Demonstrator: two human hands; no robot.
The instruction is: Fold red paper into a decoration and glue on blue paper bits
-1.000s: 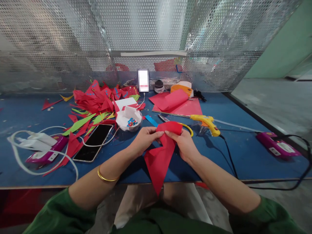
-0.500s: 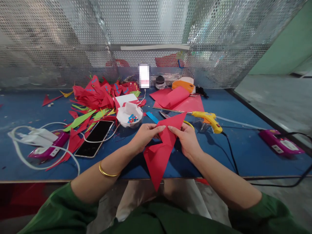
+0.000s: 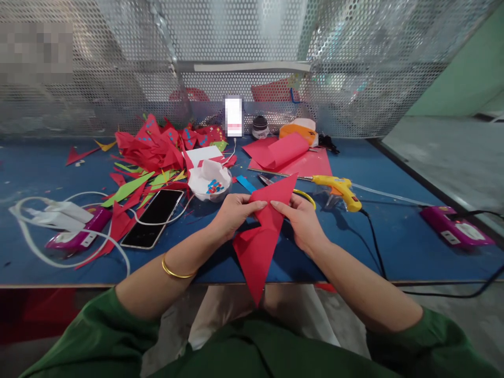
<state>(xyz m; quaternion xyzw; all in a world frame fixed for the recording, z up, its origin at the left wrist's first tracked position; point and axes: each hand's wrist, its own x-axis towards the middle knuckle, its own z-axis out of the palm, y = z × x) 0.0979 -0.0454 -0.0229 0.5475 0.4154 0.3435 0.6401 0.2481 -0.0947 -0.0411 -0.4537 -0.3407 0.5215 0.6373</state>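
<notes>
A folded piece of red paper (image 3: 258,254) with pointed ends is held between both hands above the table's front edge. My left hand (image 3: 236,212) pinches its upper left part, thumb on top. From the other side my right hand (image 3: 303,218) pinches it, the two thumbs lying close together near the fold; the fingers behind the paper are partly hidden. Just beyond the paper are scissors (image 3: 307,198) with yellow handles, partly covered, and a blue paper strip (image 3: 246,184). A bowl lined with white paper (image 3: 209,181) holds small blue and red bits.
On the right lies a yellow glue gun (image 3: 338,190), its cord running past a purple power strip (image 3: 452,226). Red sheets (image 3: 311,163) lie behind. At left are a phone (image 3: 153,218), white cables (image 3: 29,244) and a heap of red paper pieces (image 3: 151,147). Perforated metal (image 3: 244,31) stands at the back.
The view has shifted slightly, so the table sits a little higher in the picture. Both hands keep their pinch on the red paper, with hardly any movement.
</notes>
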